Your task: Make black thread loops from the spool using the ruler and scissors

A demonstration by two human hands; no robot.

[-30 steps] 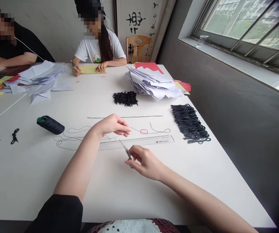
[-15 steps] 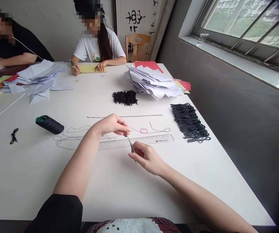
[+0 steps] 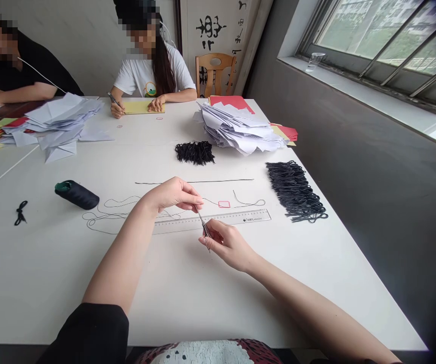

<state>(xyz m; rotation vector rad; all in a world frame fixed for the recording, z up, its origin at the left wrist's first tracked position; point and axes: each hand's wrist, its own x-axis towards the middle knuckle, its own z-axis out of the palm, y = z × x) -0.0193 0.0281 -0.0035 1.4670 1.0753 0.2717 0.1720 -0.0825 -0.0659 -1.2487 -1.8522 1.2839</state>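
My right hand point(image 3: 225, 245) is closed around a slim, shiny metal tool that looks like small scissors point(image 3: 205, 230), its narrow end pointing up and away. My left hand point(image 3: 178, 196) pinches fine dark thread at that end; the fingertips partly hide the contact. Loose thread point(image 3: 107, 203) trails over the table in loops to a black spool point(image 3: 77, 194) lying on its side. Beneath my hands is a clear ruler point(image 3: 236, 218). Beyond it a straight length of black cord point(image 3: 221, 180) is stretched out, and a small red rectangle point(image 3: 224, 204) is marked on the tabletop.
Black cord loops form a row point(image 3: 296, 192) at the right and a smaller bundle point(image 3: 195, 152) farther back. A knotted cord point(image 3: 20, 213) lies left. Paper piles point(image 3: 240, 126) stand at the back. Across the white table point(image 3: 187, 303), one person point(image 3: 155, 76) writes; another point(image 3: 32, 65) leans forward.
Almost nothing differs. The metal tool and my right hand have shifted very slightly left, along with a small shift of the whole view.
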